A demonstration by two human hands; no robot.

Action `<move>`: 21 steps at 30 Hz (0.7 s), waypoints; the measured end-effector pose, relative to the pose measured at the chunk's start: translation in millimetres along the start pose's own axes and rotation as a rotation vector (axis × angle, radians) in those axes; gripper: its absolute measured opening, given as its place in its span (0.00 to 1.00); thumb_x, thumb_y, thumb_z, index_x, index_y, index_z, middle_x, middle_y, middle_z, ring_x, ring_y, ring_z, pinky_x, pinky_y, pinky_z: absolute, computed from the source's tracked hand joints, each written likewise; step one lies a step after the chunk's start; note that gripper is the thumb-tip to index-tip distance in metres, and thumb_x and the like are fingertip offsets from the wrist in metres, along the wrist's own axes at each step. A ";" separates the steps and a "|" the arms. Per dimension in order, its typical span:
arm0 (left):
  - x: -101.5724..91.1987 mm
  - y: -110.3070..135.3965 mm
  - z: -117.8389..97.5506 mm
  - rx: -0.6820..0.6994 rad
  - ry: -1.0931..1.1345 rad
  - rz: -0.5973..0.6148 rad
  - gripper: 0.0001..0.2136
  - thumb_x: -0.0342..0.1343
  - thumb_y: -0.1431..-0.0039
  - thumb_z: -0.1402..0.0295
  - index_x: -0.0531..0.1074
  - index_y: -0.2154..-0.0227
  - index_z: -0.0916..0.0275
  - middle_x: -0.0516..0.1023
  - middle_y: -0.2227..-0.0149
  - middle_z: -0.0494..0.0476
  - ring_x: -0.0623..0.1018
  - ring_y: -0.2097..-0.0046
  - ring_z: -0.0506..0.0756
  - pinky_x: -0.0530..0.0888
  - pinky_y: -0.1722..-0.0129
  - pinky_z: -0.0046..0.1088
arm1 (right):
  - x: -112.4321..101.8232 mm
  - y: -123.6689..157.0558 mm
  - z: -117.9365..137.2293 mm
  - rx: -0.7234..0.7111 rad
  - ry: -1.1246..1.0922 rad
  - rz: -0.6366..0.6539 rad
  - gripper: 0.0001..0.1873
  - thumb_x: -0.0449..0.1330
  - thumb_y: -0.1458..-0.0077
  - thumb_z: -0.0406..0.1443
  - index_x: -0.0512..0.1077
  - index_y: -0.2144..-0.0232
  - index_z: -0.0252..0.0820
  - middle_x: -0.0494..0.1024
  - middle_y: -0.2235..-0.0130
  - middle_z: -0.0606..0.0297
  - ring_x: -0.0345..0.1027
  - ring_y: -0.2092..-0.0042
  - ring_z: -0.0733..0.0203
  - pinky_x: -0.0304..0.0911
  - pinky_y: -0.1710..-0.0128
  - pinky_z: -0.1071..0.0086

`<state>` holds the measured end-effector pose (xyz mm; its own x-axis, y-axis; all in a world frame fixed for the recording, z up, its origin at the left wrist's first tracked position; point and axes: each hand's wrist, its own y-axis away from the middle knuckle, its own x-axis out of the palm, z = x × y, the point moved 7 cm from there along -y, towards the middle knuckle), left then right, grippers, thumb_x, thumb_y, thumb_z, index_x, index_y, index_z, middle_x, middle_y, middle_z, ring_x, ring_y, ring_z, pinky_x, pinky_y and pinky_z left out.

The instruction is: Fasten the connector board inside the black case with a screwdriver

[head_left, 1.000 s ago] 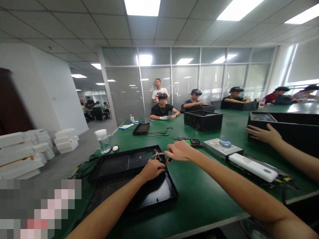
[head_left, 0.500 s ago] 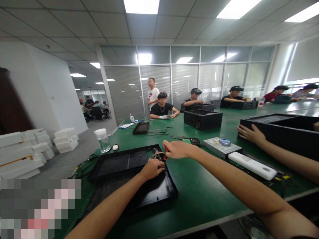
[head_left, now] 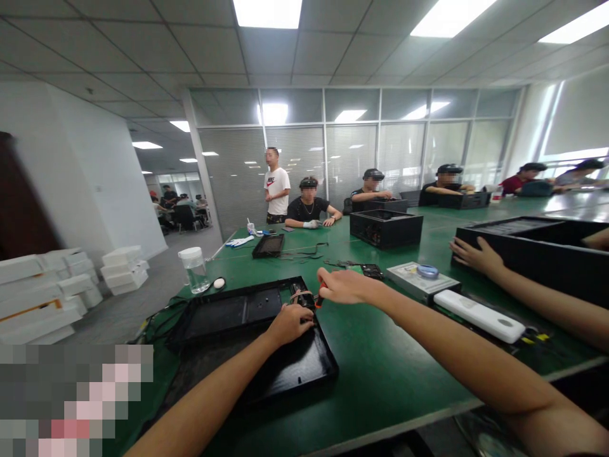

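Note:
In the head view, my right hand is closed around the red handle of a screwdriver. Its tip points down and left toward the fingers of my left hand, which pinch together at the inner corner of a black metal case. What those fingers hold is hidden; a dark part with cables lies right behind them. The case lies flat and open on the green table, with shallow raised walls and a shiny inside.
A clear jar with a white lid stands behind the case. To the right lie a silver drive box and a white oblong device. Another person's hand rests on a large black case. Co-workers sit across the table.
My right hand has shifted slightly to the right and the screwdriver now leans more. My left hand stays in place. A standing person across the table has moved left.

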<state>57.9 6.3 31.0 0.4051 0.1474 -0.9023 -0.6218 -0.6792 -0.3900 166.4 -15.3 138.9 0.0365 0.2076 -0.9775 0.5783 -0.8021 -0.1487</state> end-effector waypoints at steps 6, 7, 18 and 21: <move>-0.4 0.3 -0.9 0.007 -0.019 -0.007 0.05 0.55 0.48 0.68 0.72 0.67 0.59 0.76 0.66 0.50 0.72 0.61 0.53 0.62 0.61 0.26 | 0.7 -1.4 -9.6 0.093 0.039 -0.043 0.28 0.34 0.42 0.48 0.66 0.62 0.36 0.75 0.64 0.50 0.68 0.62 0.50 0.55 0.66 0.65; 0.0 0.4 -1.0 0.002 -0.023 -0.004 0.05 0.55 0.48 0.68 0.72 0.67 0.59 0.76 0.66 0.51 0.72 0.60 0.53 0.62 0.60 0.27 | 2.8 -1.6 -10.1 0.089 0.006 -0.020 0.27 0.35 0.42 0.48 0.65 0.59 0.36 0.75 0.64 0.51 0.68 0.63 0.51 0.55 0.67 0.66; 1.4 5.3 -3.4 0.023 -0.093 0.027 0.09 0.55 0.49 0.68 0.71 0.62 0.57 0.74 0.63 0.53 0.70 0.58 0.55 0.63 0.59 0.30 | 37.8 6.8 -45.4 0.071 -0.541 -0.251 0.23 0.46 0.46 0.49 0.68 0.78 0.38 0.71 0.78 0.63 0.63 0.74 0.64 0.53 0.74 0.73; 1.4 6.9 -4.8 0.024 -0.141 -0.005 0.09 0.53 0.47 0.68 0.71 0.62 0.58 0.73 0.64 0.54 0.70 0.60 0.54 0.63 0.60 0.30 | 92.2 12.0 -80.5 0.185 -1.185 -0.266 0.21 0.44 0.46 0.47 0.67 0.74 0.37 0.60 0.86 0.73 0.51 0.85 0.70 0.48 0.84 0.76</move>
<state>57.4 -1.6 27.9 0.3106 0.2512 -0.9167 -0.6368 -0.6610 -0.3969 242.4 39.3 59.1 -0.8840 -0.1828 -0.4303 0.3268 -0.8998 -0.2892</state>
